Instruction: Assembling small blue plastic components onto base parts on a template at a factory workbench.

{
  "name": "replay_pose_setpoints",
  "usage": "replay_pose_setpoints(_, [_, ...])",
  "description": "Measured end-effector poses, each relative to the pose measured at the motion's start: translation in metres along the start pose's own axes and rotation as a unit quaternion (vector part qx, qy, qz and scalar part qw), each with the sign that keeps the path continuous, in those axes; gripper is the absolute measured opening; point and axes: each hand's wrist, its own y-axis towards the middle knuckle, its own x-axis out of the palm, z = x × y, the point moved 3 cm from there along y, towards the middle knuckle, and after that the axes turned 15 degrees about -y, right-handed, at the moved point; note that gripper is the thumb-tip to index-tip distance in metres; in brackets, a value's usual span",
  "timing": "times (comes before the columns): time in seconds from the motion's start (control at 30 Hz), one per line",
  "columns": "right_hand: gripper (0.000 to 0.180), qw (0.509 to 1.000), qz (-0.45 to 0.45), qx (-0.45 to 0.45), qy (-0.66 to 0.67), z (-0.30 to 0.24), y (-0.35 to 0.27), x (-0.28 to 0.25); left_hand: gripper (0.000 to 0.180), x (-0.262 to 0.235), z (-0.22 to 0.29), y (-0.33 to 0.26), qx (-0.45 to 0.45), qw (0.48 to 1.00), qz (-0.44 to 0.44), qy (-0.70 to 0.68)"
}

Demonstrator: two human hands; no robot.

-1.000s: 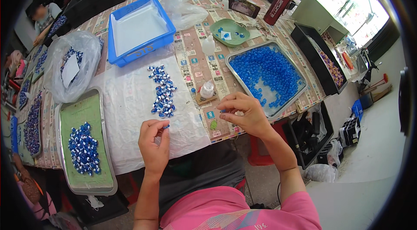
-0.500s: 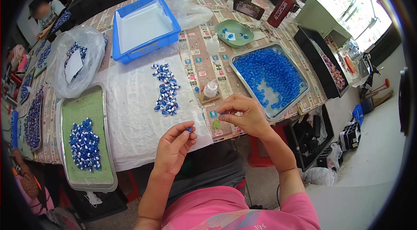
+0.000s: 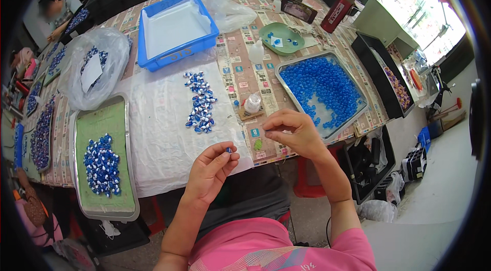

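Note:
My left hand (image 3: 210, 168) hovers over the table's near edge and pinches a small blue bead (image 3: 228, 150) between thumb and fingertips. My right hand (image 3: 292, 133) is close beside it, its fingers pinched together on something too small to make out. Just beyond the hands lies a white sheet (image 3: 163, 128) with a strip of blue-and-white beads (image 3: 200, 102). A small clear bottle (image 3: 252, 103) stands on a card near my right hand. A metal tray of blue beads (image 3: 322, 89) sits to the right.
A green-lined metal tray (image 3: 105, 156) with blue-and-white beads lies at the left. Behind are a blue plastic crate (image 3: 176, 30), a clear bag (image 3: 97, 69), a green dish (image 3: 281, 39) and a red bottle (image 3: 340, 9). Another person sits at far left.
My left hand has come up and right from the sheet's near edge toward my right hand, now pinching a blue bead. My right hand stays almost where it was.

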Motion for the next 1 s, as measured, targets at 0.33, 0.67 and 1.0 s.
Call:
replay_pose_setpoints(0.33, [0.013, 0.997, 0.056, -0.001, -0.053, -0.012, 0.027, 0.002, 0.022, -0.006, 0.013, -0.014, -0.023, 0.998, -0.033, -0.052])
replay_pose_setpoints(0.67, [0.014, 0.974, 0.088, -0.022, -0.210, -0.028, 0.064, 0.021, 0.021, -0.012, 0.020, -0.026, -0.022, 0.995, -0.025, -0.089])
replay_pose_setpoints(1.0, [0.016, 0.963, 0.116, -0.083, -0.228, -0.026, 0.059, 0.026, 0.025, -0.013, 0.013, -0.019, -0.015, 0.994, -0.020, -0.110])
